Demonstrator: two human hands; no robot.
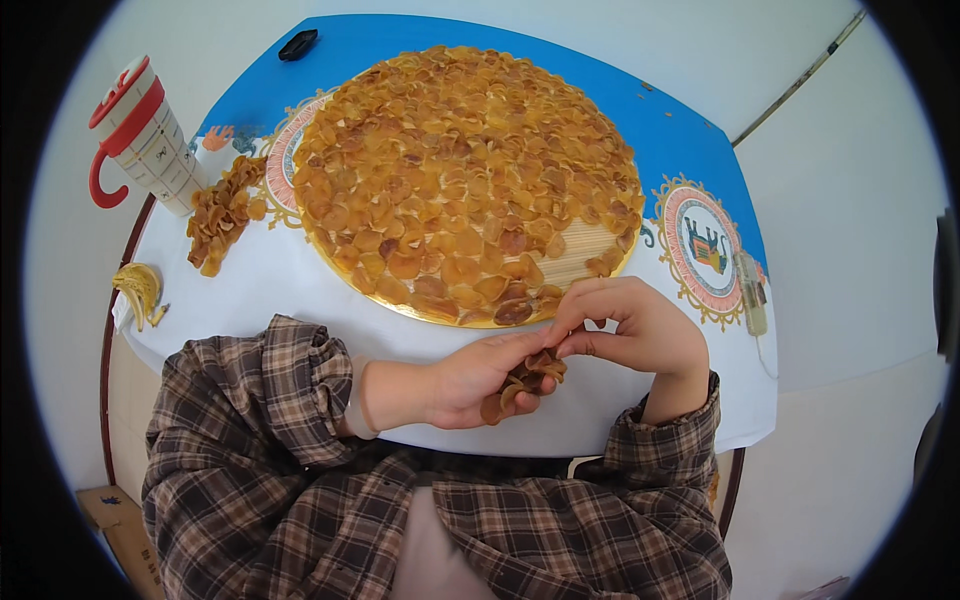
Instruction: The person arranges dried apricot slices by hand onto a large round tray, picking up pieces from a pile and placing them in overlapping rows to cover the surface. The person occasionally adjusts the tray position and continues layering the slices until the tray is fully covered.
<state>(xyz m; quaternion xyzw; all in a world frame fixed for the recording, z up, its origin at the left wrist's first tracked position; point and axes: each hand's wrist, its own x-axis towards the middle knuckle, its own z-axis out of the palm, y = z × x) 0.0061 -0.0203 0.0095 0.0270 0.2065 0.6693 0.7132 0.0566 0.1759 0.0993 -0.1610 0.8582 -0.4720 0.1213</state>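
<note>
My left hand (480,379) is closed around a small bunch of brown, curled dried slices (534,376), above the near edge of the table. The fingertips of my right hand (634,322) meet the top of that bunch, by my left thumb; whether they pinch a slice I cannot tell. Just beyond both hands lies a large round tray with a gold rim (382,304), covered with amber, flat dried slices (465,172). Its ribbed, straw-coloured surface (581,251) shows through at the lower right.
A loose heap of dried slices (225,214) lies left of the tray, beside a tall cup with a red lid and handle (150,142). A banana peel (139,289) is at the left edge. A black object (298,45) lies at the back, and a translucent device with a cord (751,292) at the right.
</note>
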